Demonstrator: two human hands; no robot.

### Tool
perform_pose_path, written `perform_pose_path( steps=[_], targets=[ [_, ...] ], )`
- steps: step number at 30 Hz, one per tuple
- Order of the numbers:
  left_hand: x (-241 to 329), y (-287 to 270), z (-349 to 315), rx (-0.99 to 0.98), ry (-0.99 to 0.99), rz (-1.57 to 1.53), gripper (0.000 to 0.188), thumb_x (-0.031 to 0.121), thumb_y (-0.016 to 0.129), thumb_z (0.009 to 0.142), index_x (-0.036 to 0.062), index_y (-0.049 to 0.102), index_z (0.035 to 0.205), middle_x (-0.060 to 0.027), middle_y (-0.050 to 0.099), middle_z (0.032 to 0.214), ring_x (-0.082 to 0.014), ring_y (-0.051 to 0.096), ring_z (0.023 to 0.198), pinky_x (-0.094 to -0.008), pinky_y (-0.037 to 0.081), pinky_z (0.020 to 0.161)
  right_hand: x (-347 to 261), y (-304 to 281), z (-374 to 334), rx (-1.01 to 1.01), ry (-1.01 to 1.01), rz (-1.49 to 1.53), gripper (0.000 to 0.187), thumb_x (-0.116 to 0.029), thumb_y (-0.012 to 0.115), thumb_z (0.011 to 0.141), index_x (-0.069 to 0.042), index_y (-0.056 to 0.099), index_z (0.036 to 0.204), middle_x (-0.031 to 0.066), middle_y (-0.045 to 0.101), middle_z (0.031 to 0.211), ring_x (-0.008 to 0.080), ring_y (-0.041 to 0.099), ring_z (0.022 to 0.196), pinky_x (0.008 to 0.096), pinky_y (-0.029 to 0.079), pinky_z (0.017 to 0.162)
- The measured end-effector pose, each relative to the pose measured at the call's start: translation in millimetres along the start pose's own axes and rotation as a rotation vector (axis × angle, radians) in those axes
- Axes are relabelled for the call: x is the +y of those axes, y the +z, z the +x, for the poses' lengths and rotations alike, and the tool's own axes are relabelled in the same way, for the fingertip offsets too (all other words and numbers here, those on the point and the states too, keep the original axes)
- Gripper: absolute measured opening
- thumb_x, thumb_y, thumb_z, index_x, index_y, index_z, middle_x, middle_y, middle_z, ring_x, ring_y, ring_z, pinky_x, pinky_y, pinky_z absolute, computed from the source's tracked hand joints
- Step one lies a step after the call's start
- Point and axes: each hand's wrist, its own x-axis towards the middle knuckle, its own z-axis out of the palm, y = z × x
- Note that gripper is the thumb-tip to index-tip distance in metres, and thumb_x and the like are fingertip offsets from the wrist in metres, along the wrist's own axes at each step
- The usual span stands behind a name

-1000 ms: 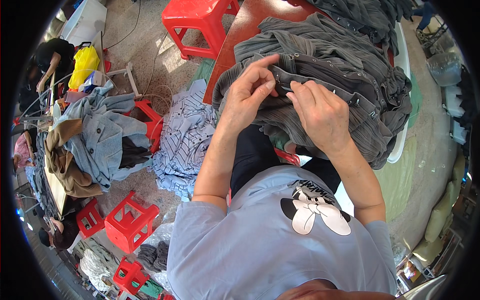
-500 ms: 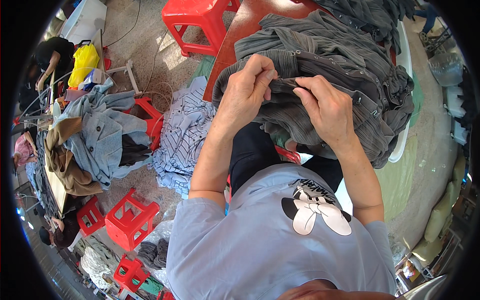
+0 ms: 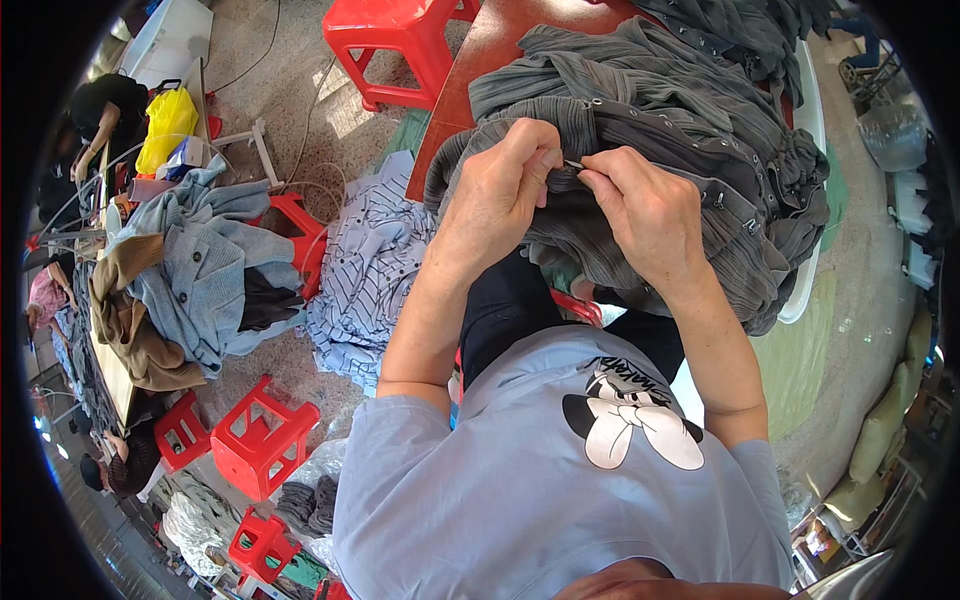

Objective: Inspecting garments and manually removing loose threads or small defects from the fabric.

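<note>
A red table [image 3: 452, 110] stands there, heaped with grey ribbed garments [image 3: 600, 75] that hang past its near side. Striped blue shirts [image 3: 370, 260] lie piled left of the table, below a red stool [image 3: 395, 45] beside it. Over the garments at the table's near side, I see the right hand [image 3: 648, 212] pinching a slim item [image 3: 573, 165]; the left hand's [image 3: 500, 192] fingertips press together, on what I can't tell.

A red-brown surface [image 3: 488, 55] carries heaped dark grey ribbed garments [image 3: 610, 75]. Red stools [image 3: 395, 30] stand on the speckled floor [image 3: 235, 45].
</note>
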Motion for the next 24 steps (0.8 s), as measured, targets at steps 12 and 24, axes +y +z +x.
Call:
perform_pose_path(
  steps=[12,24],
  targets=[
    [-27.0,-19.6,-22.2,0.469,-0.083,0.747,0.006,0.004,0.063,0.085,0.005,0.059,0.088,-0.0119,0.065,0.076,-0.0312,0.065,0.069,-0.0422,0.05,0.058,20.7,-9.1,-27.4,-0.093,0.163,-0.102,0.023,-0.014,0.073,0.084,-0.003,0.064,0.103,0.0085,0.066,0.09,0.0229,0.068,0.071,0.0323,0.053,0.062],
    [-15.1,-18.1,-19.9,0.007,0.062,0.329,0.024,0.003,0.068,0.073,0.0053,0.068,0.097,-0.0088,0.058,0.105,-0.0274,0.052,0.097,-0.0387,0.041,0.09,22.4,-1.1,-33.3,-0.05,0.137,-0.116,0.023,-0.008,0.071,0.079,-0.004,0.062,0.101,0.0072,0.063,0.088,0.0254,0.066,0.071,0.0357,0.051,0.061]
  ],
)
